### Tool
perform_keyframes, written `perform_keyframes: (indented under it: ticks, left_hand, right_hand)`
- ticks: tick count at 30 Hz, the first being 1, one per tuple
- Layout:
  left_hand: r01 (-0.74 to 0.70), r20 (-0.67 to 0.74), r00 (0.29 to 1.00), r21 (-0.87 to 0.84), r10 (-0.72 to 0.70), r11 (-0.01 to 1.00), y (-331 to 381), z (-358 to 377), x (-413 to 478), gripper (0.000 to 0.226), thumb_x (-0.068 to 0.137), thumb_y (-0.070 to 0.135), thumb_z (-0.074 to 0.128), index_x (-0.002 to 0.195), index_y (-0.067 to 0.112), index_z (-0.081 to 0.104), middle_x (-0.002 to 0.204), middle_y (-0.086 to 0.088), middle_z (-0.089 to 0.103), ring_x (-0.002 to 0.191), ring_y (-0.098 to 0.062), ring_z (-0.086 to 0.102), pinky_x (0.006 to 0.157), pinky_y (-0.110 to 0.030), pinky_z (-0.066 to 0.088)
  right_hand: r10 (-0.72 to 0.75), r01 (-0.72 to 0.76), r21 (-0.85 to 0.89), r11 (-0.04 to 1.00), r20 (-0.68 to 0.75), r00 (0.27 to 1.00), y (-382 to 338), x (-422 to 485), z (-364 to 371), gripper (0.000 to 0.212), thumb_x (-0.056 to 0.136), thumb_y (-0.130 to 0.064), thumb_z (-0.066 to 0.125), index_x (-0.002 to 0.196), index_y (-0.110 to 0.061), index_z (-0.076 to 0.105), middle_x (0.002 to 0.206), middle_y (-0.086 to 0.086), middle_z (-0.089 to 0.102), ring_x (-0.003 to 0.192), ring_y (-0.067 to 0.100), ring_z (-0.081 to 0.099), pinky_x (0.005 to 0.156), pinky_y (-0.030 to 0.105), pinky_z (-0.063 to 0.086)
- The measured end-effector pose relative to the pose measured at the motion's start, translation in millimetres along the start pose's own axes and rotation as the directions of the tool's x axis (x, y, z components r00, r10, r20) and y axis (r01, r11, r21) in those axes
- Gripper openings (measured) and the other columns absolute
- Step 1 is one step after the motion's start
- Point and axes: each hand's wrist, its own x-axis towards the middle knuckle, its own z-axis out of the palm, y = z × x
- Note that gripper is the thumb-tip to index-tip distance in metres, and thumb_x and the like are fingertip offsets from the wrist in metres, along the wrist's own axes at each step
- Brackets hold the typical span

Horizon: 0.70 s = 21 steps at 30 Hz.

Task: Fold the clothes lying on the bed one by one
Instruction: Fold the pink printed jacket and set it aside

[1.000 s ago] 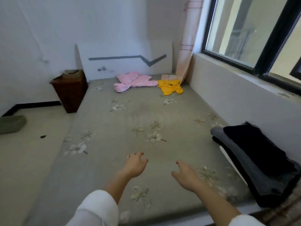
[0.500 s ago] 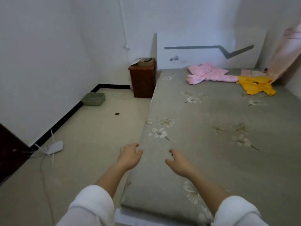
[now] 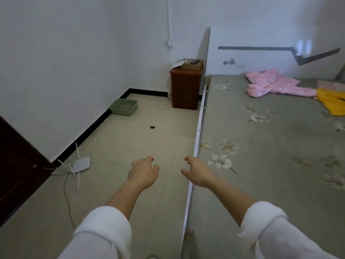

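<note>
**Bedside: two empty hands, clothes at far end**

Left hand [image 3: 143, 172]: hung over the floor, fingers loosely curled, holding nothing. Right hand [image 3: 197, 173]: above the bed [image 3: 261, 174] edge, likewise slack and empty. Pink garment [image 3: 270, 85]: lay crumpled by the headboard [image 3: 261, 58], well apart from both hands. Yellow garment [image 3: 333, 102]: just beside it. Brown nightstand [image 3: 186, 88]: stood beside the bed.

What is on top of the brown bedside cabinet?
A tan box with a dark flat item on it, and white paper beside it. The box hides whatever lies under it.
</note>
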Motion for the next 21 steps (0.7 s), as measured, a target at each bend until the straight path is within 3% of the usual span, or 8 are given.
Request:
perform_keyframes:
  ticks: [6,13,21]
  left_hand:
    - [-0.127,-0.006,0.992,0.139,0.129,0.982,-11,-26,120,0.045,0.097,0.037,0.036,0.139,0.021,0.040,0.143,-0.006,0.043,0.131,-0.027,0.033,0.100,-0.039,0.037]
    - [-0.305,0.062,0.952,0.115,0.300,0.945,23,-60,233,0.045,0.098,0.036,0.035,0.140,0.020,0.039,0.142,-0.007,0.043,0.129,-0.027,0.034,0.099,-0.040,0.036]
    - [-0.507,0.097,0.860,0.066,0.501,0.859,75,-75,354,0.044,0.097,0.035,0.036,0.139,0.020,0.042,0.140,-0.006,0.046,0.127,-0.026,0.037,0.097,-0.040,0.038]
  right_hand:
    - [0.063,-0.065,-0.019,0.998,-0.096,0.993,-32,109,-15,0.061,0.094,-0.039,0.050,0.144,-0.011,0.031,0.148,0.010,0.037,0.130,0.027,0.043,0.104,0.037,0.037]
    - [0.226,-0.225,0.024,0.974,-0.189,0.956,-40,180,-69,0.058,0.094,-0.034,0.049,0.143,-0.008,0.033,0.145,0.013,0.040,0.129,0.029,0.043,0.104,0.038,0.038]
    - [0.392,-0.381,0.095,0.920,-0.291,0.873,-23,251,-117,0.060,0.095,-0.034,0.050,0.145,-0.009,0.029,0.148,0.012,0.036,0.132,0.028,0.041,0.104,0.036,0.036]
